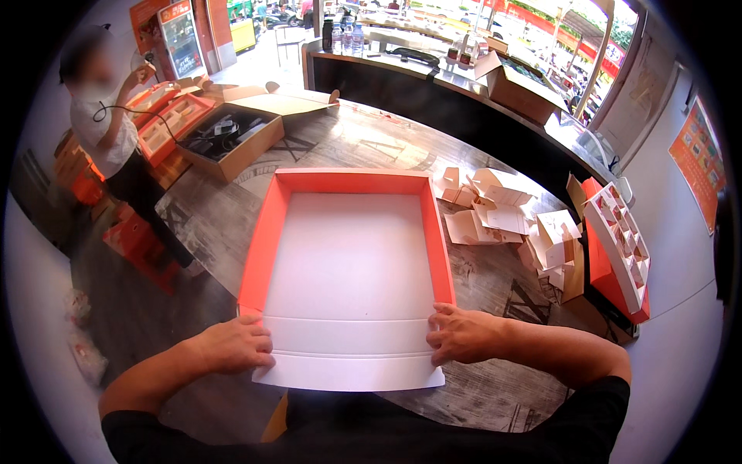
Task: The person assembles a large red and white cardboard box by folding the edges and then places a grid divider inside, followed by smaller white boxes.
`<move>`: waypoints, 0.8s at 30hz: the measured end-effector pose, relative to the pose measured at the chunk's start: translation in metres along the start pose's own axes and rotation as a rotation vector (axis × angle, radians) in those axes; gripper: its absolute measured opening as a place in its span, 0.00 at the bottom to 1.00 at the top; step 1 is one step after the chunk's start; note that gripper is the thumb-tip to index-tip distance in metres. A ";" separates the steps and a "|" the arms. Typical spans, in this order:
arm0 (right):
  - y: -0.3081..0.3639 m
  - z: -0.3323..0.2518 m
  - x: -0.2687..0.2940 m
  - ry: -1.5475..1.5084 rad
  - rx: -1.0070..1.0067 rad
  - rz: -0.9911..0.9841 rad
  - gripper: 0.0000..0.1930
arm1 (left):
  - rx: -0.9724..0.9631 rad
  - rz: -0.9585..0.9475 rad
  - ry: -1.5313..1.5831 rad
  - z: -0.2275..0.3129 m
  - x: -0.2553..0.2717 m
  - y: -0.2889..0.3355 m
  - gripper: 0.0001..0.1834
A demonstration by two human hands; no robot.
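Observation:
A large shallow cardboard box (348,255), white inside with orange walls on three sides, lies flat on the wooden table (209,216) in front of me. Its near flap is unfolded and lies flat, creased twice. My left hand (232,344) presses on the flap's left corner, fingers curled over the edge. My right hand (464,334) rests on the flap's right edge, fingers spread on the white card. Neither hand lifts the box.
Small folded white card pieces (502,213) lie in a pile right of the box. A white divider insert in an orange box (622,251) leans at the table's right edge. An open brown carton (232,139) sits far left. A person (108,131) stands at left.

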State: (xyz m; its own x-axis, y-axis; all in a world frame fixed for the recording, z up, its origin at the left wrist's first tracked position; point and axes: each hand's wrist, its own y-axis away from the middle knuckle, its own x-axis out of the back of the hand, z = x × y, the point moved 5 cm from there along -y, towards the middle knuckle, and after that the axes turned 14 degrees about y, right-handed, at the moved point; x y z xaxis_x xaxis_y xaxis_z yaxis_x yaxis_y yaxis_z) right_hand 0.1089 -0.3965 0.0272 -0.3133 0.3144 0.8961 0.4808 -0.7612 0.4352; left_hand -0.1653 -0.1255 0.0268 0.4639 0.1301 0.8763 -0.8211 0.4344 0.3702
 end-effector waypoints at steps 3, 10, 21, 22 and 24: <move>0.002 0.003 -0.002 -0.064 -0.002 0.052 0.09 | -0.016 0.088 0.008 -0.005 -0.004 -0.001 0.10; -0.006 0.016 -0.002 -0.211 -0.113 0.244 0.05 | -0.084 0.342 0.168 -0.017 0.008 -0.022 0.08; -0.014 0.037 -0.010 -0.361 -0.430 0.491 0.08 | 0.046 0.782 0.293 -0.044 0.007 -0.026 0.28; -0.014 0.036 -0.008 -0.320 -0.429 0.550 0.07 | 0.040 0.808 0.251 -0.043 0.007 -0.024 0.29; -0.012 0.033 -0.006 -0.245 -0.432 0.653 0.07 | 0.018 0.860 0.179 -0.029 0.023 -0.030 0.31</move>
State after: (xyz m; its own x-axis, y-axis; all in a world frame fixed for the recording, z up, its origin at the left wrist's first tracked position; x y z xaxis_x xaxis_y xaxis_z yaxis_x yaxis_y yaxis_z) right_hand 0.1318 -0.3710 0.0195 0.1321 -0.1909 0.9727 0.1305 -0.9694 -0.2080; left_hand -0.1204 -0.1094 0.0272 -0.2745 0.5442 0.7928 -0.9144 0.1072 -0.3902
